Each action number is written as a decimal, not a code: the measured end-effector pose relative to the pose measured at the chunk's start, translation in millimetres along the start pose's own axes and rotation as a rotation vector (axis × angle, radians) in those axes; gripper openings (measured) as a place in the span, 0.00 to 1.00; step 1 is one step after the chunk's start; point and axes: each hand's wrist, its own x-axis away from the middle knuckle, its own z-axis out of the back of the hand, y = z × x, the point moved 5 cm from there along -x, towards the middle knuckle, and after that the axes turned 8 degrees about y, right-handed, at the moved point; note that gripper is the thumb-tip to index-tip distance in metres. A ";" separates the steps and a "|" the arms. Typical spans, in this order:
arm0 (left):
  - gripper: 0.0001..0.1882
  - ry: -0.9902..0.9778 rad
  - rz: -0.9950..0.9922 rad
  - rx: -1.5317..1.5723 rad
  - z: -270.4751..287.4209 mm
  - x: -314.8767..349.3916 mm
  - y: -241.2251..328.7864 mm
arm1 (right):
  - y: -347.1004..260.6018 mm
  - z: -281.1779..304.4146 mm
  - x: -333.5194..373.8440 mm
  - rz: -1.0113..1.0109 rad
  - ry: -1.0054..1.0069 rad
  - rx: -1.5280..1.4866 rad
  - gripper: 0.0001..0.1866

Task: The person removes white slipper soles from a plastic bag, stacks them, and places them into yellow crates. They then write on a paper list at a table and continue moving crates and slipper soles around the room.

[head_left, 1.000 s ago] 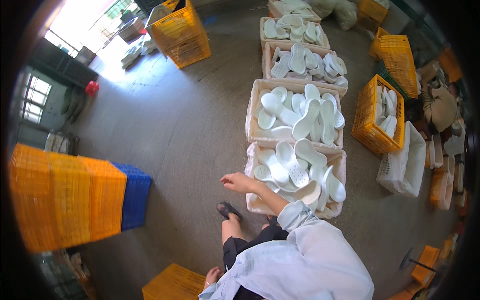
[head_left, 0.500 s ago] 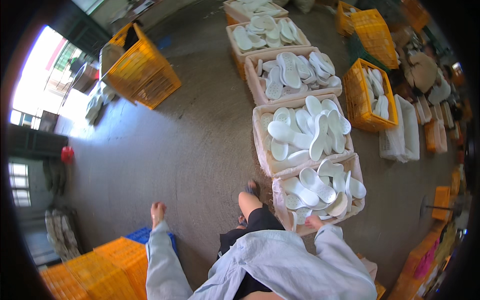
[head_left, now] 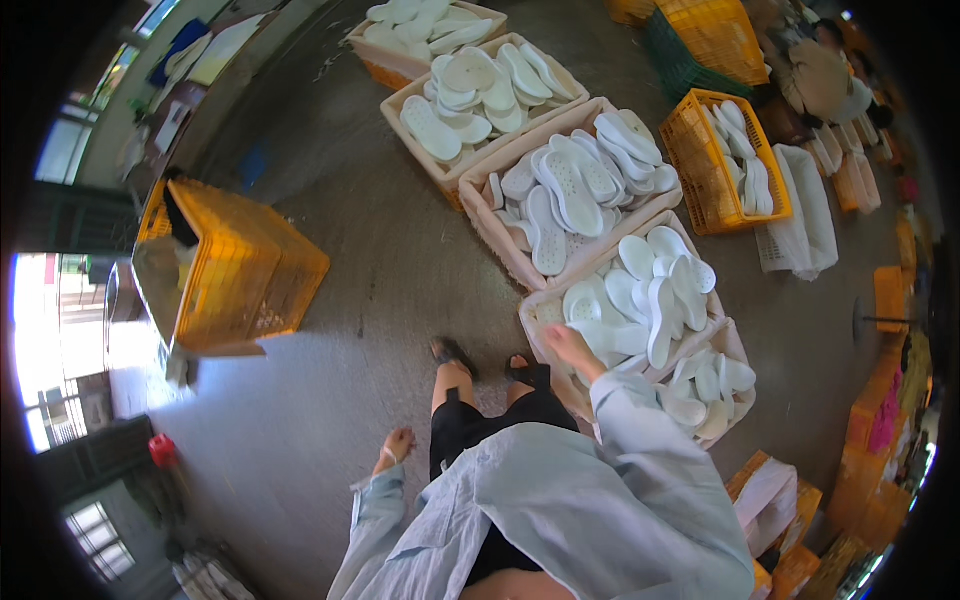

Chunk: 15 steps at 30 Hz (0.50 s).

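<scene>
My right hand (head_left: 573,350) is stretched over the near-left edge of a lined crate (head_left: 532,312) full of white shoe soles (head_left: 660,318). Its fingers are extended and look apart, and I see nothing held in it; whether it touches a sole is unclear. My left hand (head_left: 397,447) hangs low by my left leg, above the floor, fingers loosely curled with nothing visible in them. Behind my right arm stands another lined crate (head_left: 742,352) of white soles, partly hidden by my sleeve.
More lined crates of soles continue the row, one in the middle (head_left: 500,250) and others farther off. A tilted yellow crate (head_left: 250,270) stands at left. To the right are a yellow basket of soles (head_left: 700,150) and a white-lined basket (head_left: 800,215). Another person (head_left: 815,80) is at far right.
I have walked forward along the crate row and turned rightward. My right hand has moved from the nearest crate to the one beyond. My left arm has come in closer to my body.
</scene>
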 end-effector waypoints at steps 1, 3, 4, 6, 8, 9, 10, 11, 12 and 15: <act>0.14 -0.002 0.176 0.110 19.1 -7.4 -12.1 | -41.6 -1.7 -33.5 0.119 0.033 -0.128 0.14; 0.12 -0.001 0.417 0.104 68.2 -31.9 -28.7 | -88.1 -6.5 -88.7 0.033 0.015 -0.280 0.14; 0.12 -0.002 0.470 -0.011 100.7 -53.2 -28.6 | -106.9 -10.2 -109.7 0.084 0.003 -0.416 0.14; 0.12 -0.007 0.563 -0.228 167.8 -108.5 -9.9 | -112.7 -16.3 -141.5 -0.071 0.062 -0.401 0.15; 0.12 -0.177 0.219 -0.735 223.2 -172.0 47.9 | -100.0 -20.1 -159.6 -0.195 0.098 -0.179 0.16; 0.12 -0.164 0.068 -0.603 244.8 -198.4 91.5 | -90.7 -20.3 -165.7 -0.246 0.069 -0.228 0.16; 0.11 -0.162 -0.022 -0.307 264.2 -218.5 142.5 | -77.6 -18.9 -171.9 -0.331 0.039 -0.278 0.15; 0.11 0.029 0.154 0.510 286.3 -238.3 192.0 | -62.9 -14.3 -178.4 -0.414 0.009 -0.330 0.15; 0.11 0.034 0.029 0.477 296.0 -247.2 250.8 | -49.3 0.1 -188.3 -0.408 0.100 -0.377 0.14; 0.09 0.046 -0.254 0.288 279.6 -262.6 429.2 | 1.3 61.0 -230.8 -0.422 0.423 -0.268 0.11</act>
